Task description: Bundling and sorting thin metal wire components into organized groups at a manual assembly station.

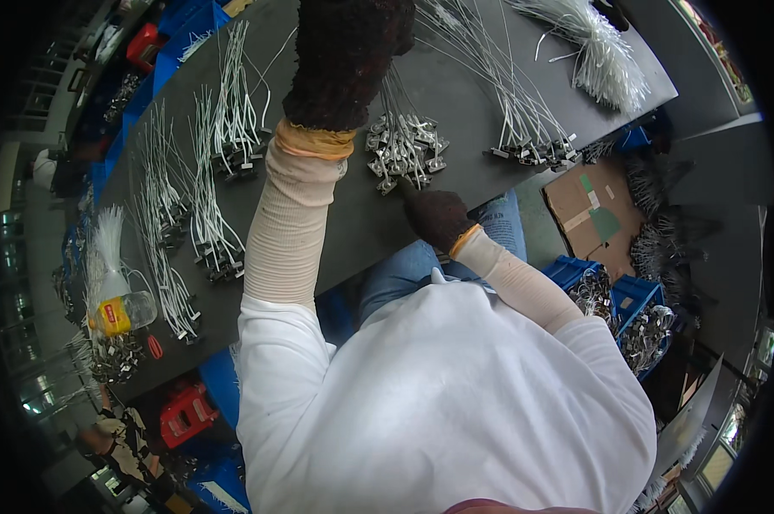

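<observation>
The right hand point(438, 218), gloved and curled – whether it grips anything I cannot tell – rests at the dark worktop point(353, 223) edge. Farther off, the left hand point(344, 60) clasps wires above the clip-ended bundle point(404, 150).

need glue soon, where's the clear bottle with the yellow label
In the head view the clear bottle lies on its side at the dark table's left end, far left of the left hand, beside white wire bundles.

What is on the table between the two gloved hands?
In the head view, a pile of wires with metal clips lies between the left hand and the right hand.
</observation>
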